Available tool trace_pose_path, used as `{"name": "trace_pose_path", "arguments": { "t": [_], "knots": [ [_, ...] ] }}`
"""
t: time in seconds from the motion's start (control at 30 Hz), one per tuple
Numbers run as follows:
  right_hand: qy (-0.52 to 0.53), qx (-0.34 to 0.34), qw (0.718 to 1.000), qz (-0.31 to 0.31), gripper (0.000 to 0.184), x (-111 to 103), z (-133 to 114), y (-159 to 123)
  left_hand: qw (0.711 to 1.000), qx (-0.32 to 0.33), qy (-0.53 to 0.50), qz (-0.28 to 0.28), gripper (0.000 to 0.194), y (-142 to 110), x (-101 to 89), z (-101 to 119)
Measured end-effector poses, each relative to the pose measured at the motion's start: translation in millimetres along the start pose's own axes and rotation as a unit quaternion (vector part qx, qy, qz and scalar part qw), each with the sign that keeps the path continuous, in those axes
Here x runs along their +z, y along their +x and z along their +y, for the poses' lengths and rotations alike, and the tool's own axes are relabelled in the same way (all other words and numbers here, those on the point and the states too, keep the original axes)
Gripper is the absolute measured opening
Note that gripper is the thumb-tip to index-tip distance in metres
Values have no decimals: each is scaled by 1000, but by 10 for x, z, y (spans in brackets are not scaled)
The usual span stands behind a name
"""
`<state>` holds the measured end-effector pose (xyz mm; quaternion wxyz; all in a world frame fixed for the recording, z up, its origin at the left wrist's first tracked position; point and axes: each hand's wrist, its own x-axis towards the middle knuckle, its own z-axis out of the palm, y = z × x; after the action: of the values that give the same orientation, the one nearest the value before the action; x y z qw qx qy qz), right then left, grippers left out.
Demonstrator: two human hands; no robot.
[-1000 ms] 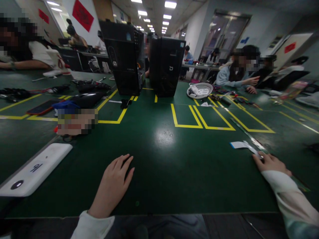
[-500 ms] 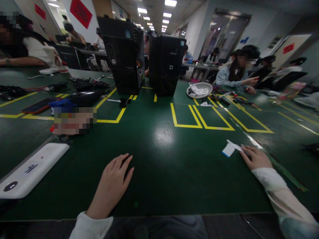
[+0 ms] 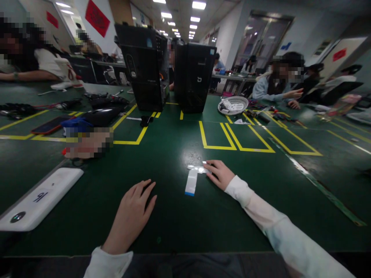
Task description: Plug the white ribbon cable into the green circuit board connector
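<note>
On the table (image 3: 179, 227), a cable (image 3: 191, 182), likely light and bendy, best held by its edges, meets the right hand (image 3: 220, 175), whose pinch is unclear; the left hand (image 3: 132, 211) lies loosely spread.

Before me: one green table (image 3: 203, 227); beyond it, overhead, rows of lit ceiling panels (image 3: 198, 5); beyond its left side, a red diamond-shaped hanging (image 3: 97, 18) on white wall (image 3: 104, 44); beyond its right side, metal-framed double door (image 3: 256, 40).
</note>
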<state>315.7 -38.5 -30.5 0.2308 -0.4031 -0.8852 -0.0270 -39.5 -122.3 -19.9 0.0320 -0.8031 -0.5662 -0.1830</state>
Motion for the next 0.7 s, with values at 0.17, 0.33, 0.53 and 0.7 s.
{"name": "trace_pose_path", "arguments": {
  "t": [0.17,0.33,0.53,0.7],
  "knots": [
    [73,-77,994,-34,37,140,-667,207,1000,-12,-4,-7,44,-1,0,-12],
    [99,-104,986,-80,40,70,-961,199,1000,-11,-6,-4,44,9,-4,-12],
    [97,-99,986,-91,49,40,-906,161,1000,-17,-8,-14,45,21,-11,-18],
    [-42,48,998,-29,57,14,-235,31,999,-27,-9,-24,45,11,-1,-18]
  ]
}}
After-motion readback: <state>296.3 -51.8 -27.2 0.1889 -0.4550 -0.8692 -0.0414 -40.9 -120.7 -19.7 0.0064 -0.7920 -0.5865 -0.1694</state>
